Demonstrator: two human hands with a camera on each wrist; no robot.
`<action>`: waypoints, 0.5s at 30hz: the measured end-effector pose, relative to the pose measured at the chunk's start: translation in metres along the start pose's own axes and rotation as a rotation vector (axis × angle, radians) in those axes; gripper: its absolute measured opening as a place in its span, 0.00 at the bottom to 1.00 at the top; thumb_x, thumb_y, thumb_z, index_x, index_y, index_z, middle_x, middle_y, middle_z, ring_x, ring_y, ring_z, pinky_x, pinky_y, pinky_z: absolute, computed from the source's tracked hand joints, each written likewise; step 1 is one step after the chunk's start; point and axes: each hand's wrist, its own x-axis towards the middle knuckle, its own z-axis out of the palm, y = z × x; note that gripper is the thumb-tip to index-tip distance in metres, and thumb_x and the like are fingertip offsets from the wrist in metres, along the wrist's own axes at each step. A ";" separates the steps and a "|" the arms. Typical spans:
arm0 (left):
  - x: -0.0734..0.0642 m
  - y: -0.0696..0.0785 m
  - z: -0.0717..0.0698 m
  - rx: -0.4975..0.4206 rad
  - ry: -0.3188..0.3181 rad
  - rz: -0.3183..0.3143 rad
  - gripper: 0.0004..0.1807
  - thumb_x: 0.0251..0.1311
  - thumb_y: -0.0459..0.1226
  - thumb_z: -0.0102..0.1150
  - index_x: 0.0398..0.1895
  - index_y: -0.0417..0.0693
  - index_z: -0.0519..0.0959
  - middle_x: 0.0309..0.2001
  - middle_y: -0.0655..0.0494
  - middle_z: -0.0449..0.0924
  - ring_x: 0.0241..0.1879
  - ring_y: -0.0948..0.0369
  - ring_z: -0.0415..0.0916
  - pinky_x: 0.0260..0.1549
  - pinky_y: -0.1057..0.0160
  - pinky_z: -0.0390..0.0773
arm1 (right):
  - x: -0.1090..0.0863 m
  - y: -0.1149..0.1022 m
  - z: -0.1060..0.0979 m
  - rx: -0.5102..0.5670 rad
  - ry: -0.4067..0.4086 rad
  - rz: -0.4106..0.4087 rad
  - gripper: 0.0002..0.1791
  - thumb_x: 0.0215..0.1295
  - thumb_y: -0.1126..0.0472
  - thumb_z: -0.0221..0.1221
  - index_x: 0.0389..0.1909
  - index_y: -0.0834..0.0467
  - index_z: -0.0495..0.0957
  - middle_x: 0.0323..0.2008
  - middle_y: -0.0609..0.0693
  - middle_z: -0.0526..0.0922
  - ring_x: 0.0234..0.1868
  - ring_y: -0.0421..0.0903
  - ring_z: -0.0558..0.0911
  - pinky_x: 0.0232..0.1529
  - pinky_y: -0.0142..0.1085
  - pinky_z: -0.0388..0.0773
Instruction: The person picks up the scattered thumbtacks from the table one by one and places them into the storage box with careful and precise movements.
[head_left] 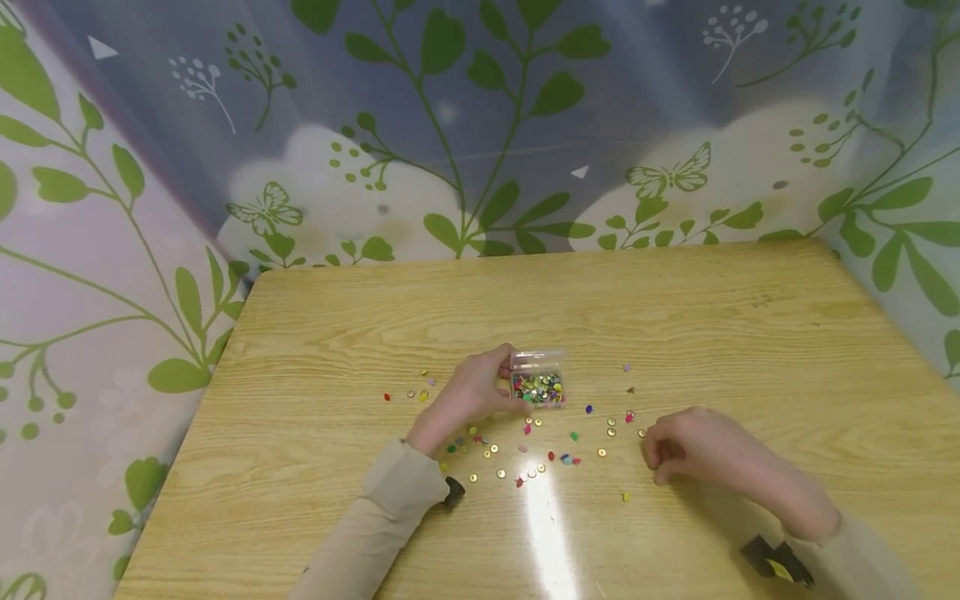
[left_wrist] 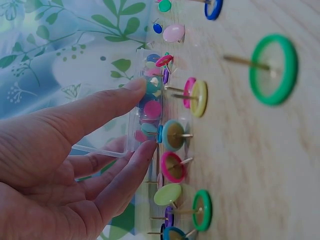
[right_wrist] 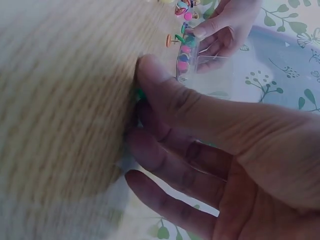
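Head view: a wood-grain counter [head_left: 360,317], its near edge cut off by the frame, stands against a leaf-patterned wall covering [head_left: 517,125]. About midway between the counter's left and right edges sits a small clear box [head_left: 538,407], lid [head_left: 537,360] raised, filled with coloured thumbtacks. The left hand [head_left: 468,387] grips the box's left side, hiding that end. Loose thumbtacks [head_left: 602,452] are scattered on both sides of the box and toward the near edge; the left sleeve [head_left: 405,487] may cover others. The right hand [head_left: 708,450] is bent low over the counter toward the right edge, fingers curled, beside a tack; its fingertips are too small here to read. Left wrist view, turned sideways: the left thumb and fingers hold the box between them, and tack pins show, which the head view is too distant to make clear; a large green-rimmed tack [left_wrist: 292,70] is blurred. Right wrist view: thumb and forefinger nearly meet in shadow, with a green patch [right_wrist: 140,93] between them that the head view does not show; whether it is a pinched tack cannot be told. The box beyond is partly hidden behind the right thumb.
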 end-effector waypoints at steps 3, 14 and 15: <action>0.000 0.000 0.000 -0.008 0.002 0.001 0.28 0.47 0.40 0.81 0.49 0.47 0.75 0.51 0.49 0.81 0.40 0.58 0.81 0.47 0.58 0.81 | 0.002 0.001 0.001 0.004 0.019 -0.010 0.13 0.49 0.52 0.74 0.22 0.42 0.77 0.23 0.27 0.76 0.25 0.27 0.68 0.27 0.28 0.69; 0.000 -0.001 0.001 -0.041 0.006 -0.003 0.30 0.46 0.38 0.81 0.51 0.47 0.76 0.51 0.49 0.81 0.40 0.59 0.81 0.48 0.57 0.81 | 0.017 -0.005 -0.009 -0.069 0.213 -0.027 0.10 0.56 0.57 0.73 0.27 0.43 0.80 0.25 0.31 0.83 0.20 0.26 0.67 0.19 0.27 0.65; 0.000 0.000 0.001 -0.044 0.006 -0.003 0.29 0.46 0.38 0.81 0.51 0.47 0.76 0.51 0.49 0.81 0.40 0.59 0.81 0.48 0.57 0.81 | 0.019 -0.007 -0.010 -0.081 0.225 -0.018 0.10 0.55 0.57 0.74 0.27 0.42 0.80 0.25 0.31 0.82 0.19 0.26 0.67 0.18 0.27 0.64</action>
